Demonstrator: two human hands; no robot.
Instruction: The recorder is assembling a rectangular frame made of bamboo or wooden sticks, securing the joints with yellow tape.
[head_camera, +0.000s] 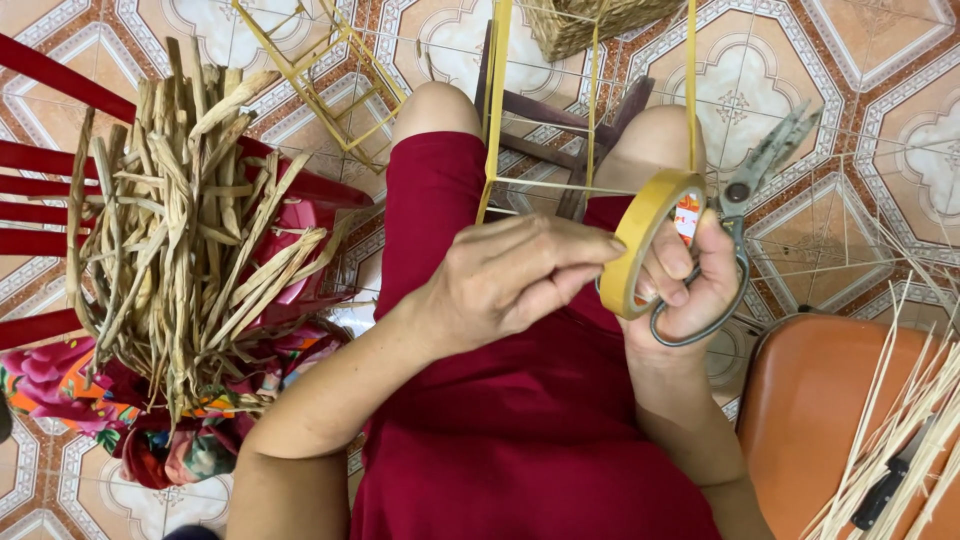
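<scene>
Held in the right hand (690, 285) are two things at once: a tape roll (645, 240), pinched between thumb and fingers, and scissors (745, 215), whose loop handle is hooked over the lower fingers. The left hand (515, 275) is closed on the roll's near edge, its fingertips pressed to the tape.

The roll is a flat yellow ring, seen nearly edge-on, with a white and red inner label. It is held above the lap, over a dark red skirt (500, 430), just below a frame (590, 110) of thin yellow strips. The scissors are grey metal, with the blades closed and pointed up and away.

One roll, one pair of scissors and two hands are counted. One bundle of dried tan fibre (180, 230) is laid on a red chair (60, 190) at the left, above a flowered cloth (70, 390). A sheaf of pale splints (900, 440) is spread across an orange seat (800, 400) at the right. A second yellow frame (330, 80) and a woven basket (590, 20) are set beyond the knees.

The floor (880, 110) is tiled in an orange and white pattern.
</scene>
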